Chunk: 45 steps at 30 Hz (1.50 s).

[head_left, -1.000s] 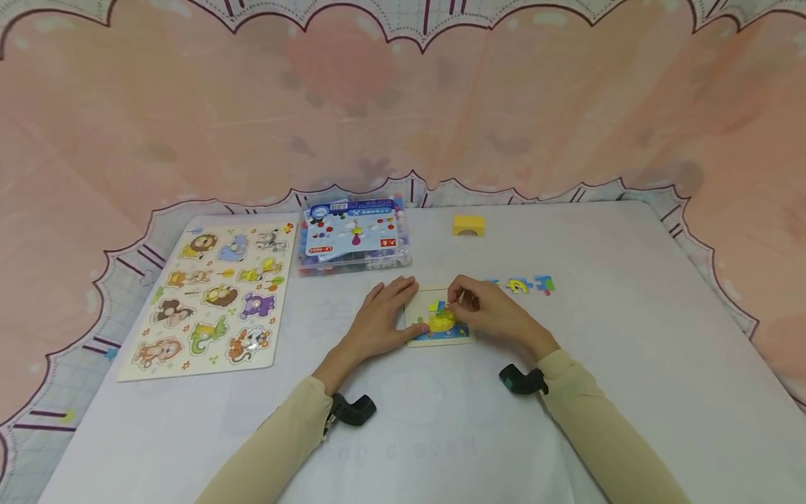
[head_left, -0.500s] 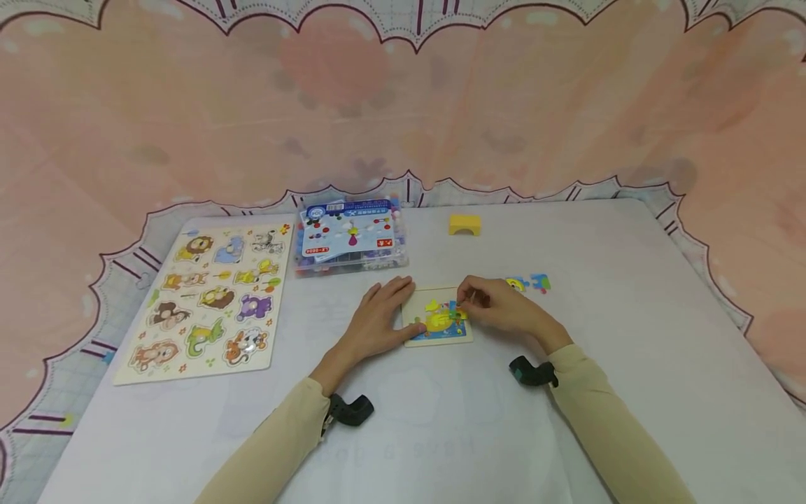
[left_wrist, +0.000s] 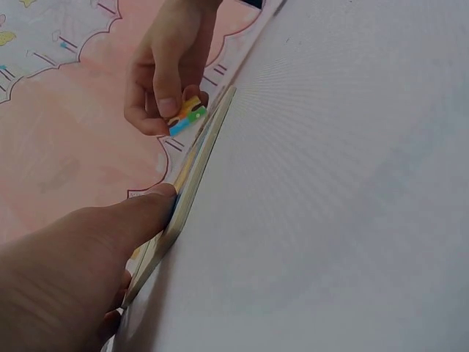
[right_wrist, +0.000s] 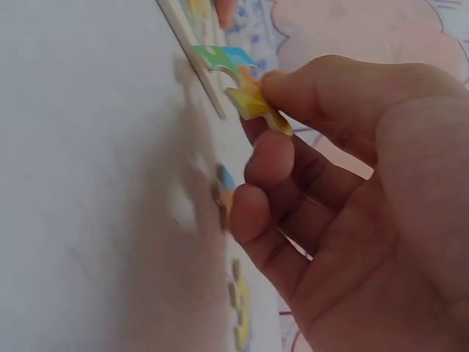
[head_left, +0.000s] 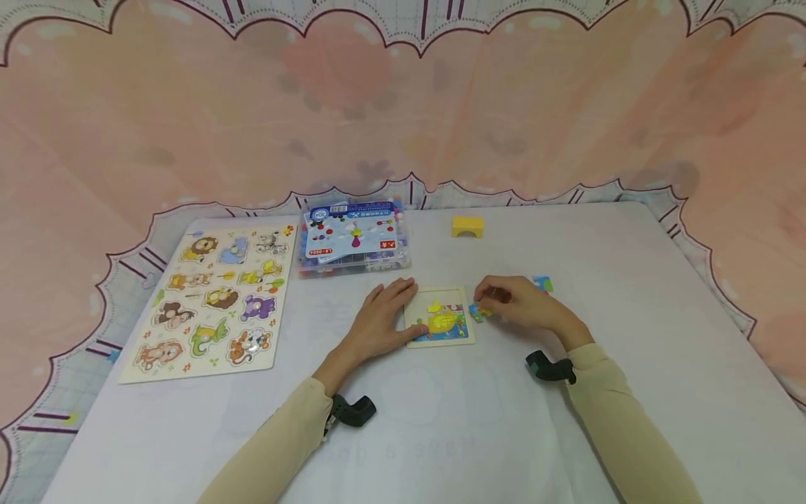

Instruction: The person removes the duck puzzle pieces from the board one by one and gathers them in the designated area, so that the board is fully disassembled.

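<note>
I see left hand (head_left: 374,325), fingers outstretched, thumb on puzzle tray (head_left: 422,295), right hand (head_left: 524,305) pinching puzzle piece (right_wrist: 250,101), just right of tray

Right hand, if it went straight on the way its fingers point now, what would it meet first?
Most likely the square, pale wooden puzzle board: the right hand points that way, its pinched multicoloured jigsaw piece leading. Height is unclear, so it might pass above.
</note>
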Available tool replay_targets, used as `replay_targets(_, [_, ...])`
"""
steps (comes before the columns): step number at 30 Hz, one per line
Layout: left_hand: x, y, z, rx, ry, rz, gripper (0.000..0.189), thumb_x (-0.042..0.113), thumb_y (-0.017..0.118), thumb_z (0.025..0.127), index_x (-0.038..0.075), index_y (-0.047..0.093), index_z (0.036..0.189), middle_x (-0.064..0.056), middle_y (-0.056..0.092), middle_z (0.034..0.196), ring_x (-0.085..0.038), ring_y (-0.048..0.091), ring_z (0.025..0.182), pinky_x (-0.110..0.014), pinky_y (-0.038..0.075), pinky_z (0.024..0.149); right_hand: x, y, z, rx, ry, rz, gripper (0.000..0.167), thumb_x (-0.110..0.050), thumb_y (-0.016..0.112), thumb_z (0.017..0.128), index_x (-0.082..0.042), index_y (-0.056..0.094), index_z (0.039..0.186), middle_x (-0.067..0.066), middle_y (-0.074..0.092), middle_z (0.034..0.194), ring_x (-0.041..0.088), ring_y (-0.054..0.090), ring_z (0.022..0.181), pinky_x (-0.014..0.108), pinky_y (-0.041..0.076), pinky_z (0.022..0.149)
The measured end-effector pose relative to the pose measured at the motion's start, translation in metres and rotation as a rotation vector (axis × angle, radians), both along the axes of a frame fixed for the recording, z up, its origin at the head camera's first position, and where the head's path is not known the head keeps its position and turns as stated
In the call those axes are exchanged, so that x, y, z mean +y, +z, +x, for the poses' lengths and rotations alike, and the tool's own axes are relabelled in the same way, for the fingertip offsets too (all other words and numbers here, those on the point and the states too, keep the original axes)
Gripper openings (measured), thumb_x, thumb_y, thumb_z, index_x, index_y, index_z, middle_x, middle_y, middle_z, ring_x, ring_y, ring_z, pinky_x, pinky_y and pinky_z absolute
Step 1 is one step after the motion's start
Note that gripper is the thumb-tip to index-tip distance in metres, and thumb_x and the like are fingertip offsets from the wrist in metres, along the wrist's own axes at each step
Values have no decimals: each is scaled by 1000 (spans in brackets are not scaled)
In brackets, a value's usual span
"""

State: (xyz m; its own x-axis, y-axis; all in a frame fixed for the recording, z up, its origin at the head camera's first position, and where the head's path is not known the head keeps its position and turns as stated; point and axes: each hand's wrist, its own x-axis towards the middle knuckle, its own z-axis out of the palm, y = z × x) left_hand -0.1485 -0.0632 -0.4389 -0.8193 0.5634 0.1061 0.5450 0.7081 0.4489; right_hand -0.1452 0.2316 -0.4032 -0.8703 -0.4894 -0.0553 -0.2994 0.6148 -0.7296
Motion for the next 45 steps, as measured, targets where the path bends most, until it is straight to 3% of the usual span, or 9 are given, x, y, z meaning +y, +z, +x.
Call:
replay_targets(9, [0, 1, 1, 8, -4, 6, 79, 53, 64, 83, 11, 39, 144, -5, 37, 151, -22, 28, 143, -46, 15, 119, 16, 7, -1, -62, -18, 23, 14, -20, 59, 94, -15, 65, 106, 1, 64, 96, 18, 53, 82, 23, 48, 65])
replay_targets(21, [0, 2, 0, 9, -6, 14, 77, 51, 64, 84, 10, 40, 144, -6, 38, 150, -22, 28, 143, -47, 16, 119, 22, 8, -2, -72, -49, 6, 13, -14, 61, 92, -10, 60, 105, 2, 64, 96, 17, 57, 83, 24, 49, 73])
replay_targets(34, [0, 1, 1, -8, -2, 12, 78, 52, 64, 83, 11, 39, 145, -5, 37, 151, -22, 27, 144, -46, 14, 119, 24, 4, -2, -60, -56, 97, 7, -15, 63, 91, -11, 61, 96, 0, 59, 85, 17, 51, 79, 24, 45, 68])
replay_targets(45, [0, 1, 2, 0, -3, 12, 78, 53, 64, 83, 11, 39, 144, -5, 38, 151, -21, 28, 143, -47, 15, 119, 22, 0, -2, -69, -81, 109, 6, -17, 63, 91, -11, 62, 94, 0, 55, 77, 15, 48, 72, 22, 40, 61])
